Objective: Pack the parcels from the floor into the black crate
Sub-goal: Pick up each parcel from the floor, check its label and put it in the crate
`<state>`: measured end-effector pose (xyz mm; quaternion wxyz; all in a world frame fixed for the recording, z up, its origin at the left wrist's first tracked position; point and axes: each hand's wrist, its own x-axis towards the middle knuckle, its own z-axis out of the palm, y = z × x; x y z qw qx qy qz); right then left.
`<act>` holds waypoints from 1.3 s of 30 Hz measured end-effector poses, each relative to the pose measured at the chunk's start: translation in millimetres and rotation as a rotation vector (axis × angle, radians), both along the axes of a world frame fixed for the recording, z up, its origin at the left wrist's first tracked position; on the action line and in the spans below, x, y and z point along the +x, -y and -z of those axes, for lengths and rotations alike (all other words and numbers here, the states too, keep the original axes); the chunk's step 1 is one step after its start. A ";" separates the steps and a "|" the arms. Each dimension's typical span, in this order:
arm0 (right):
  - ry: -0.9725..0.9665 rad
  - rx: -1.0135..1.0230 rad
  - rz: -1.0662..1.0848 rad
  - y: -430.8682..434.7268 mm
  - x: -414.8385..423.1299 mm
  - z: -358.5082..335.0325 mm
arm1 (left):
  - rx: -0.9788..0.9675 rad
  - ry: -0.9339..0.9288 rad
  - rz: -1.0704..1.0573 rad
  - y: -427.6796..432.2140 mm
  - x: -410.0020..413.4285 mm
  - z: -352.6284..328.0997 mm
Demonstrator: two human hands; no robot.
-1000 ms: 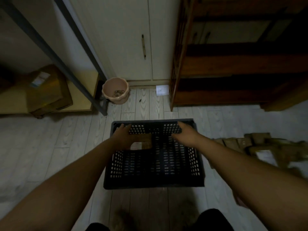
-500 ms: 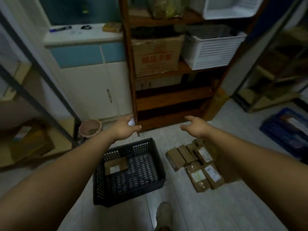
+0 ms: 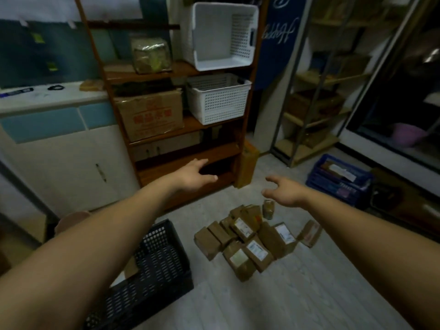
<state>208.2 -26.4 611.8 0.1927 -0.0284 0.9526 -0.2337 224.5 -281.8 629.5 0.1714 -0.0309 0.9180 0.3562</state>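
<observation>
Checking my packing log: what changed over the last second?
Both hands lifted out of the black crate: the left hand came off the parcel lying inside, and it and the right hand now reach, empty and open, towards the parcels on the floor. Crate, parcel inside and floor pile stayed put.

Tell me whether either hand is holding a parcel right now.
No, the left hand and the right hand hover open and empty above the parcels lying on the floor.

Bare floor [image 3: 297, 294] open around parcels [image 3: 247, 244]; black crate [image 3: 157, 265] flanks left, wooden shelf [image 3: 188, 153] behind.
</observation>
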 end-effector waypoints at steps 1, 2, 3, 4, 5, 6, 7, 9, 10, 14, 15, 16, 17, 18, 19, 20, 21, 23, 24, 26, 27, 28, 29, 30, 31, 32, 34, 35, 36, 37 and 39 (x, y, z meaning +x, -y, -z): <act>-0.008 0.006 0.006 -22.0 0.2 -1.3 | 0.002 -0.005 0.012 -22.1 -5.4 -0.1; -0.014 0.009 0.014 -45.7 -0.2 -2.0 | 0.002 -0.011 0.021 -45.6 -11.1 0.3; -0.017 0.009 0.030 -70.4 -0.8 -1.8 | 0.003 -0.013 0.026 -70.4 -16.5 1.8; -0.017 0.006 0.049 -96.4 -1.9 -0.6 | 0.008 -0.012 0.032 -96.5 -21.8 3.5; -0.013 0.008 0.061 -122.7 -3.8 1.4 | 0.018 -0.006 0.037 -122.7 -26.9 5.3; -0.001 0.013 0.070 -148.2 -5.3 5.0 | 0.028 0.006 0.041 -147.9 -31.1 8.6; 0.017 0.015 0.077 -172.0 -6.4 9.1 | 0.036 0.024 0.043 -171.2 -34.8 13.1; 0.052 0.007 0.093 -213.9 -9.7 16.2 | 0.054 0.053 0.043 -210.3 -41.3 23.8; 0.066 0.005 0.102 -231.4 -12.5 19.4 | 0.067 0.067 0.045 -226.0 -44.3 29.6; 0.115 -0.018 0.098 -277.8 -39.4 34.7 | 0.056 0.110 0.084 -268.4 -65.4 52.6; 0.120 -0.020 0.090 -284.3 -49.7 39.1 | 0.053 0.116 0.085 -275.4 -74.6 57.9; 0.125 -0.023 0.087 -289.5 -61.4 44.3 | 0.052 0.123 0.080 -281.3 -85.8 64.2; 0.134 -0.025 0.083 -293.8 -74.1 50.6 | 0.053 0.130 0.077 -286.7 -98.5 71.1; 0.147 -0.021 0.080 -297.1 -87.5 57.1 | 0.060 0.140 0.072 -291.8 -111.8 79.2; 0.161 -0.020 0.077 -300.1 -100.3 64.0 | 0.071 0.153 0.065 -296.9 -125.7 87.8; 0.180 -0.026 0.080 -303.3 -113.3 71.5 | 0.080 0.165 0.062 -301.9 -140.5 96.7; 0.202 -0.036 0.086 -307.1 -126.0 78.6 | 0.083 0.177 0.059 -307.2 -155.9 105.4; 0.248 -0.049 0.088 -316.7 -148.7 91.0 | 0.090 0.212 0.036 -317.8 -182.1 123.4; 0.266 -0.052 0.091 -322.7 -160.4 95.1 | 0.102 0.234 0.018 -322.3 -193.6 132.2; 0.277 -0.048 0.096 -335.6 -184.2 102.4 | 0.121 0.278 -0.033 -329.9 -208.6 147.4; 0.280 -0.042 0.096 -342.2 -196.1 106.3 | 0.121 0.301 -0.057 -332.5 -212.3 153.0; 0.291 -0.041 0.092 -348.9 -208.7 111.4 | 0.119 0.320 -0.080 -333.7 -217.0 161.9; 0.299 -0.044 0.087 -354.6 -220.8 116.1 | 0.115 0.342 -0.096 -333.9 -221.1 169.0; 0.312 -0.044 0.082 -359.0 -232.2 121.0 | 0.116 0.354 -0.112 -335.4 -225.9 177.6; 0.325 -0.040 0.075 -362.6 -243.0 126.3 | 0.115 0.371 -0.133 -338.1 -229.7 183.5; 0.337 -0.039 0.066 -366.5 -255.3 133.4 | 0.111 0.383 -0.151 -342.7 -234.5 188.9; 0.356 -0.042 0.040 -374.4 -279.6 150.4 | 0.092 0.386 -0.202 -353.9 -243.6 198.6; 0.364 -0.045 0.022 -379.0 -291.3 160.3 | 0.078 0.384 -0.235 -361.7 -248.2 205.9; 0.375 -0.051 0.007 -384.6 -302.9 172.4 | 0.082 0.376 -0.264 -370.7 -252.2 215.2; 0.397 -0.063 -0.004 -391.1 -314.9 185.3 | 0.103 0.384 -0.289 -380.8 -256.1 222.6; 0.479 -0.082 -0.016 -403.4 -333.9 214.1 | 0.150 0.381 -0.340 -402.7 -263.1 244.8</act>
